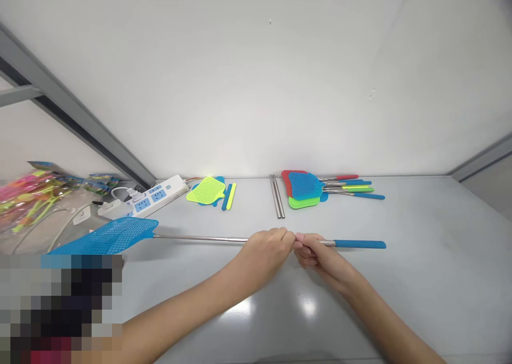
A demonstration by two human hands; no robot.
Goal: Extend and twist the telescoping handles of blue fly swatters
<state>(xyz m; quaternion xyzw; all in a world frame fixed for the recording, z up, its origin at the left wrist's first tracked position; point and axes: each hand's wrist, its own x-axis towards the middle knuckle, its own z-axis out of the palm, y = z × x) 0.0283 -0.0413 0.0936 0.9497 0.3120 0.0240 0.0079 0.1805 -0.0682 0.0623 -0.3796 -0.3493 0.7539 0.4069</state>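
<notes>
Both my hands grip the metal rod of a blue fly swatter [359, 244], side by side near the middle of the table. My left hand [269, 250] is wrapped round the rod, knuckles up. Touching it, my right hand [314, 251] closes on the thicker part of the rod, just left of the blue handle. The swatter lies across the view with its rod drawn out long. Its perforated blue head points left, partly hidden by a blurred patch at the lower left.
Behind my hands lie two metal rods [277, 197] and a pile of fly swatters [304, 185]. Further left are loose swatter heads [206, 190], two handle grips [229, 196] and a power strip [160, 194]. Plastic-bagged colourful items [44, 193] sit at the far left. A wall rises behind.
</notes>
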